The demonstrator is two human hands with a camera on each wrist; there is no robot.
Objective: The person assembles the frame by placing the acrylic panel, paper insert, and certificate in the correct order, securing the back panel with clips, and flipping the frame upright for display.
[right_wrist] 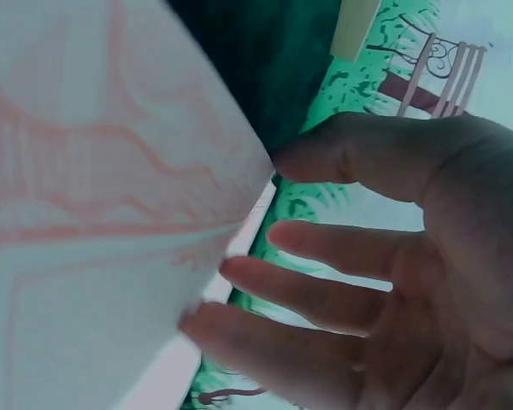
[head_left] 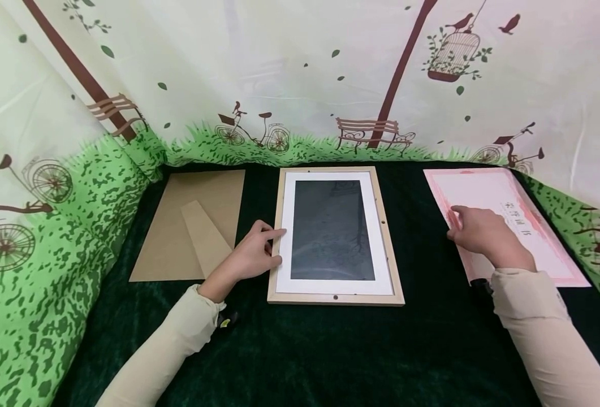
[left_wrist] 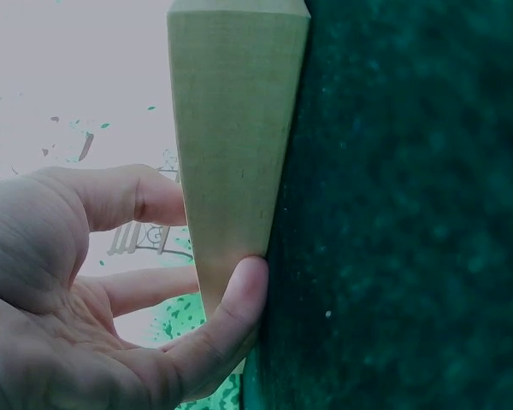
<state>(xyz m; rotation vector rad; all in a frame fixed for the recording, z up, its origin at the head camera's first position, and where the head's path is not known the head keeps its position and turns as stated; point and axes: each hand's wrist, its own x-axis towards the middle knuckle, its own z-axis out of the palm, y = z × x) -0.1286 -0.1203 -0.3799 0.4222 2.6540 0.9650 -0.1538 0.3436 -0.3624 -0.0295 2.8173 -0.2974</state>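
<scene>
In the head view, a light wooden picture frame (head_left: 272, 291) lies flat, with a white mat (head_left: 383, 265) around a dark panel (head_left: 332, 232). My left hand (head_left: 249, 254) touches its left edge; the index finger reaches onto the rim. In the left wrist view, the fingers meet the frame's wooden side (left_wrist: 231, 128), one fingertip low against it. My right hand (head_left: 488, 234) rests at the left edge of a pink-bordered certificate (head_left: 478, 186). From the right wrist, spread, fairly straight fingers touch the paper's edge (right_wrist: 128, 179). Whether any finger reaches under it cannot be told.
On the left lies a brown backing board (head_left: 177, 192) with an easel leg (head_left: 205, 237), its lower part close to my left wrist. Everything lies on a dark green cloth (head_left: 300, 356). A printed curtain (head_left: 300, 68) hangs behind and along both sides.
</scene>
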